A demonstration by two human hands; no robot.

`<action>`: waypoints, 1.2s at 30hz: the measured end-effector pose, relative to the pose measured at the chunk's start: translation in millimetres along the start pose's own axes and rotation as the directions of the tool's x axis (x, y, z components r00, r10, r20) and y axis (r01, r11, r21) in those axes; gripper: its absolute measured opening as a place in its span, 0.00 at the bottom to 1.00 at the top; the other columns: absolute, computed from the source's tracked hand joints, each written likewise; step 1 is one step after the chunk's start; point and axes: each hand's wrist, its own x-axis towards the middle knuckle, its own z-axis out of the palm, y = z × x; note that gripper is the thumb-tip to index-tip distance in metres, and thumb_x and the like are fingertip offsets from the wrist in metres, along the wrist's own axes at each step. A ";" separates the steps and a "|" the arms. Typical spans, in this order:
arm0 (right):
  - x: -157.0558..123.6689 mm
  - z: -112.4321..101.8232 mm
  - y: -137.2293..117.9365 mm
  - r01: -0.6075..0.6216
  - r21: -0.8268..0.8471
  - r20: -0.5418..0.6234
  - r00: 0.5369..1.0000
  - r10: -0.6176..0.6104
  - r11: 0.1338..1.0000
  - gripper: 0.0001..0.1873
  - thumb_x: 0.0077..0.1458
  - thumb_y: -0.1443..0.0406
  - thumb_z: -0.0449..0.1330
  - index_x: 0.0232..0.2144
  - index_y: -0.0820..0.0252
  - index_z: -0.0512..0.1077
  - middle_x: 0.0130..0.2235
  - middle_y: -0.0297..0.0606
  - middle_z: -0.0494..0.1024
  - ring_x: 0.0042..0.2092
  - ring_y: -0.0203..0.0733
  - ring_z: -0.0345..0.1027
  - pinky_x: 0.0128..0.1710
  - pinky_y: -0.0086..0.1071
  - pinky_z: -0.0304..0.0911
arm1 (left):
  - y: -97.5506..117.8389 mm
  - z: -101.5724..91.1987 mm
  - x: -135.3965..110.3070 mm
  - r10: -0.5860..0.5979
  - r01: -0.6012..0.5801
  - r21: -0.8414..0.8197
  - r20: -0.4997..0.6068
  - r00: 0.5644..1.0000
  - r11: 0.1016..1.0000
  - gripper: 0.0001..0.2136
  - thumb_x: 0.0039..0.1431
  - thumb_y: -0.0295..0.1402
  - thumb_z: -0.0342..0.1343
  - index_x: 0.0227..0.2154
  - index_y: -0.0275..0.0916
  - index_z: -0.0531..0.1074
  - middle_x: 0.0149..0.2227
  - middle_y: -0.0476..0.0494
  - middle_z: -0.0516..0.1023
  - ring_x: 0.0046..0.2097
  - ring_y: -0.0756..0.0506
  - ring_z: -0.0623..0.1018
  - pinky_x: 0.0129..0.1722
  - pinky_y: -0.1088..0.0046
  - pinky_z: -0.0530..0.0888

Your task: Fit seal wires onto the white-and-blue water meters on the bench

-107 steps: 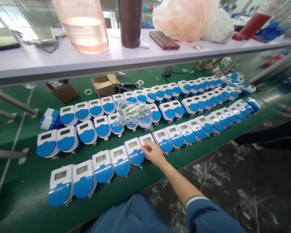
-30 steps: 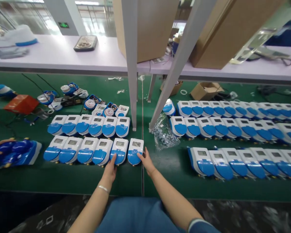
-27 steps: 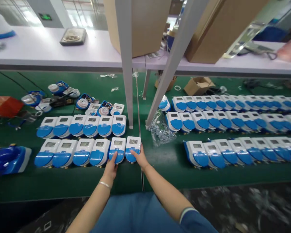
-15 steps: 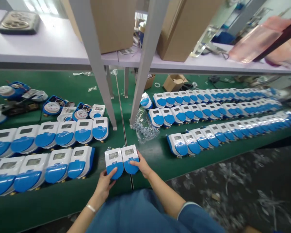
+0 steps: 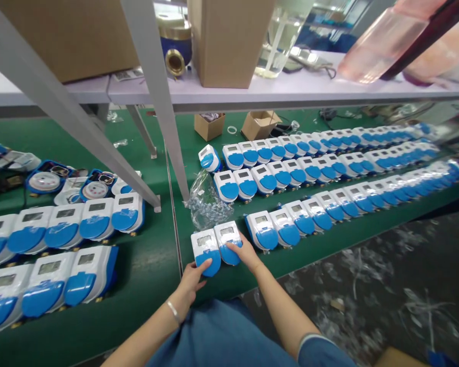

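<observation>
Two white-and-blue water meters with small display windows stand side by side in front of me on the green bench. My left hand grips the left meter, its thumb over the blue lid. Around the right side of the other meter, my right hand is closed, thumb on its blue lid. The two meters touch or nearly touch each other. Just to their right begins the front row of like meters. Undersides of both held meters and most of my fingertips are hidden.
Further rows of meters run to the right; more meters stand at left, with opened ones behind. A clear plastic bag lies behind my hands. Slanted metal posts hold a shelf above the bench.
Both hands have moved the two meters to the right along the bench, across the seam and close to the right front row. My view has shifted rightward too.
</observation>
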 end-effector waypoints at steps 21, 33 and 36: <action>138.2 96.6 -77.5 0.448 -0.835 0.440 0.892 -0.103 0.318 0.18 0.58 0.77 0.45 0.45 0.68 0.70 0.46 0.55 0.73 0.46 0.47 0.71 0.43 0.37 0.65 | -9.5 -6.2 -15.7 0.017 -0.018 -0.021 -0.062 0.998 1.000 0.36 0.40 0.48 0.65 0.53 0.42 0.62 0.53 0.32 0.70 0.48 0.36 0.75 0.45 0.58 0.71; 124.9 67.5 -101.3 0.498 -0.750 0.433 0.867 -0.245 0.435 0.12 0.58 0.59 0.55 0.38 0.60 0.74 0.43 0.44 0.74 0.42 0.43 0.71 0.42 0.33 0.63 | -10.0 -12.2 -24.1 0.185 -0.189 0.004 -0.208 0.960 0.982 0.29 0.45 0.42 0.65 0.51 0.38 0.67 0.57 0.31 0.66 0.54 0.34 0.70 0.47 0.58 0.70; 79.3 45.8 -109.2 0.517 -0.566 0.331 0.856 -0.397 0.642 0.10 0.55 0.59 0.57 0.31 0.61 0.72 0.45 0.41 0.71 0.34 0.35 0.69 0.40 0.31 0.62 | 2.8 -13.2 -43.7 0.467 -0.451 0.126 -0.318 0.825 0.883 0.27 0.45 0.34 0.64 0.51 0.39 0.67 0.56 0.34 0.65 0.50 0.38 0.72 0.48 0.62 0.71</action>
